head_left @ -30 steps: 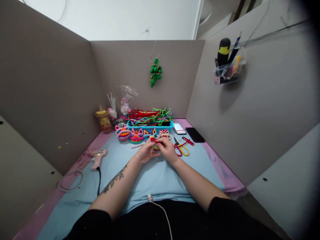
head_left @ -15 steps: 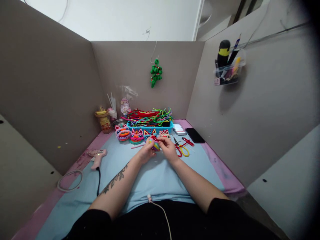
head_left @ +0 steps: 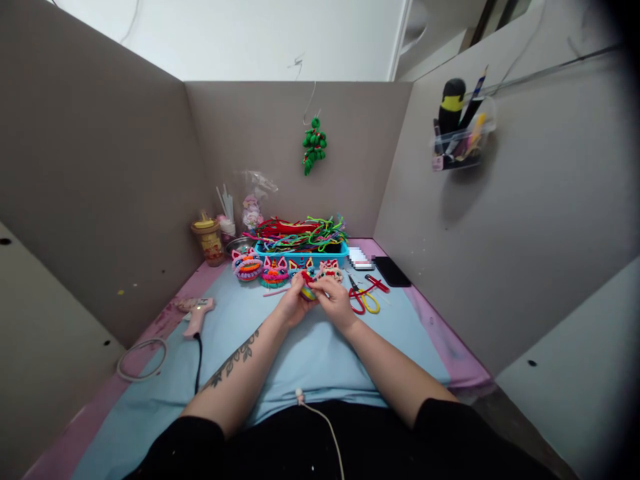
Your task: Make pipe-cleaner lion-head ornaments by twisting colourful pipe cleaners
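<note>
Between my hands is a small multicoloured pipe-cleaner piece (head_left: 307, 291), with red, yellow, green and blue showing. My left hand (head_left: 294, 305) is closed round its left side. From the right, my right hand (head_left: 334, 300) pinches at its edge; the fingertips partly cover it, and I cannot make out each strand. Just behind stand several finished pipe-cleaner animal heads with pointed ears, among them a purple and orange one (head_left: 247, 265) and a pink and teal one (head_left: 274, 272). Scissors (head_left: 369, 301) with red and yellow handles lie right of my right hand.
A blue basket (head_left: 265, 252) of pipe cleaners stands at the back. Left lies a pink glue gun (head_left: 197, 315) with its black cord. A dark phone (head_left: 393, 271) and a red-handled tool (head_left: 379, 283) are at right. A cup (head_left: 207, 243) stands back left. Grey panels surround the table.
My right hand has shifted slightly, its fingers now lower against the piece. The piece has turned a little in my left hand. The whole view has moved slightly.
</note>
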### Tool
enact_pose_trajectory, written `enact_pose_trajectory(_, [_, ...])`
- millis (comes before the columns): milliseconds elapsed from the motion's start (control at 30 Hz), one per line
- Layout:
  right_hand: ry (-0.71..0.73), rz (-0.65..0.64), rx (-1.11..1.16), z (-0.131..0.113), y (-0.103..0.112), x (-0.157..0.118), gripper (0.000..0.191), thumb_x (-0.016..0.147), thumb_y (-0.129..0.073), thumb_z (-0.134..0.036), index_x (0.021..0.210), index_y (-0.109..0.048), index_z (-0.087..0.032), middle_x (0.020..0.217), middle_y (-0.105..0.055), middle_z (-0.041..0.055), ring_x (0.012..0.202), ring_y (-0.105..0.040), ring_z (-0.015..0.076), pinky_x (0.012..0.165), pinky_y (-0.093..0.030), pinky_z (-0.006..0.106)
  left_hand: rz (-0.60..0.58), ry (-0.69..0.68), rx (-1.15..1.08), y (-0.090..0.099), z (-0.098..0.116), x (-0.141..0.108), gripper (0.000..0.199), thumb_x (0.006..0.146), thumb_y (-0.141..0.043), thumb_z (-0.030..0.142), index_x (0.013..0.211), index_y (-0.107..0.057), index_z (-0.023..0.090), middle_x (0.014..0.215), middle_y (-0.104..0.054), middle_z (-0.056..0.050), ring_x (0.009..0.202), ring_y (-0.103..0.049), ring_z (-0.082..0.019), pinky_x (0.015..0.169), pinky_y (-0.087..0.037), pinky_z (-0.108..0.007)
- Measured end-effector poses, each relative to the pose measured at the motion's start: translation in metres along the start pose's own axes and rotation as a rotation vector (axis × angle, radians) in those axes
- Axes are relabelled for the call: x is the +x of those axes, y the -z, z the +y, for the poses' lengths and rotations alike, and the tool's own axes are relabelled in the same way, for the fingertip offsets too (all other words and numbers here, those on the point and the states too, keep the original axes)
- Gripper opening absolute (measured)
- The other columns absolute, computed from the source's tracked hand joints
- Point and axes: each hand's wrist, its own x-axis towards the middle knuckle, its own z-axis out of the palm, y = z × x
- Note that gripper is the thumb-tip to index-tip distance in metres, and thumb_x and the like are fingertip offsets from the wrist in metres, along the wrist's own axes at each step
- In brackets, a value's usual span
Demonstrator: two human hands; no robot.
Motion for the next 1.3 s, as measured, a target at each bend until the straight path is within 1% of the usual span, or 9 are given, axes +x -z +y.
enact_pose_trajectory(200, [-0.042, -0.034, 0.005, 0.001, 0.001, 0.002, 0.015, 0.082, -0.054, -0.021, 0.085, -0.069, -0.023, 0.083, -0.062, 0.0042, 0.082, -0.058, 0.0178, 0.077, -0.047, 0.035, -0.023, 0.010, 0.004, 0.002, -0.001, 0.003, 0.032, 0.079, -0.061, 0.040, 0.104, -0.052, 0.023, 0.091, -0.060, 0.000, 0.076, -0.058, -0.012, 0.066, -0.051, -0.027])
enact_pose_trajectory(433, [0.002, -0.119, 0.039, 0.001, 0.000, 0.000, 0.017, 0.083, -0.053, -0.020, 0.085, -0.070, -0.022, 0.082, -0.059, 0.0043, 0.080, -0.057, 0.0162, 0.075, -0.047, 0.032, 0.053, 0.019, 0.012, 0.006, 0.000, 0.006, 0.030, 0.079, -0.059, 0.043, 0.100, -0.054, 0.022, 0.083, -0.059, 0.002, 0.067, -0.056, -0.010, 0.059, -0.048, -0.023])
enact_pose_trajectory(533, [-0.014, -0.150, 0.055, 0.003, 0.000, 0.000, 0.014, 0.082, -0.057, -0.023, 0.083, -0.070, -0.022, 0.086, -0.060, 0.0049, 0.084, -0.057, 0.0168, 0.079, -0.046, 0.033, 0.102, 0.032, 0.020, 0.009, 0.000, 0.009, 0.034, 0.080, -0.055, 0.050, 0.101, -0.055, 0.023, 0.080, -0.060, 0.002, 0.062, -0.055, -0.010, 0.055, -0.047, -0.022])
enact_pose_trajectory(633, [-0.173, -0.153, 0.164, 0.009, -0.003, 0.002, 0.013, 0.079, -0.060, -0.029, 0.079, -0.069, -0.020, 0.084, -0.063, 0.0051, 0.082, -0.058, 0.0173, 0.077, -0.047, 0.033, 0.172, 0.067, 0.098, 0.011, -0.001, 0.011, 0.043, 0.078, -0.052, 0.058, 0.096, -0.059, 0.019, 0.078, -0.063, -0.002, 0.064, -0.058, -0.012, 0.055, -0.047, -0.023])
enact_pose_trajectory(767, [-0.457, -0.205, 0.409, 0.015, -0.007, 0.004, 0.022, 0.071, -0.066, -0.038, 0.069, -0.064, -0.017, 0.063, -0.060, 0.0005, 0.058, -0.053, 0.0126, 0.058, -0.045, 0.026, 0.233, 0.076, 0.216, 0.011, -0.004, 0.011, 0.049, 0.072, -0.056, 0.061, 0.089, -0.063, 0.015, 0.069, -0.063, -0.004, 0.056, -0.057, -0.013, 0.050, -0.044, -0.023])
enact_pose_trajectory(867, [-0.523, -0.232, 0.498, 0.014, -0.008, 0.004, 0.025, 0.066, -0.070, -0.040, 0.063, -0.061, -0.016, 0.058, -0.058, -0.0006, 0.054, -0.050, 0.0112, 0.055, -0.042, 0.025, 0.226, 0.057, 0.268, 0.010, -0.006, 0.012, 0.049, 0.070, -0.060, 0.059, 0.089, -0.064, 0.014, 0.065, -0.063, -0.003, 0.050, -0.055, -0.011, 0.046, -0.040, -0.021])
enact_pose_trajectory(967, [-0.540, -0.258, 0.520, 0.009, -0.007, 0.004, 0.028, 0.065, -0.070, -0.042, 0.062, -0.060, -0.016, 0.057, -0.058, -0.0009, 0.054, -0.050, 0.0113, 0.055, -0.042, 0.025, 0.217, -0.008, 0.292, 0.012, -0.007, 0.014, 0.044, 0.070, -0.063, 0.054, 0.085, -0.065, 0.013, 0.066, -0.064, -0.004, 0.052, -0.056, -0.011, 0.046, -0.039, -0.020])
enact_pose_trajectory(1100, [-0.518, -0.257, 0.488, 0.005, -0.011, 0.002, 0.030, 0.068, -0.067, -0.043, 0.060, -0.054, -0.017, 0.056, -0.054, -0.0025, 0.054, -0.048, 0.0103, 0.055, -0.040, 0.024, 0.221, -0.090, 0.321, 0.014, -0.009, 0.015, 0.038, 0.070, -0.065, 0.049, 0.081, -0.066, 0.013, 0.073, -0.066, -0.006, 0.061, -0.059, -0.013, 0.052, -0.043, -0.020])
enact_pose_trajectory(1300, [-0.458, -0.232, 0.379, 0.008, -0.017, -0.005, 0.030, 0.073, -0.062, -0.042, 0.061, -0.046, -0.019, 0.055, -0.049, -0.0045, 0.053, -0.043, 0.0099, 0.053, -0.036, 0.023, 0.278, -0.073, 0.394, 0.014, -0.012, 0.015, 0.037, 0.072, -0.063, 0.048, 0.084, -0.069, 0.014, 0.074, -0.067, -0.007, 0.068, -0.061, -0.016, 0.054, -0.043, -0.021])
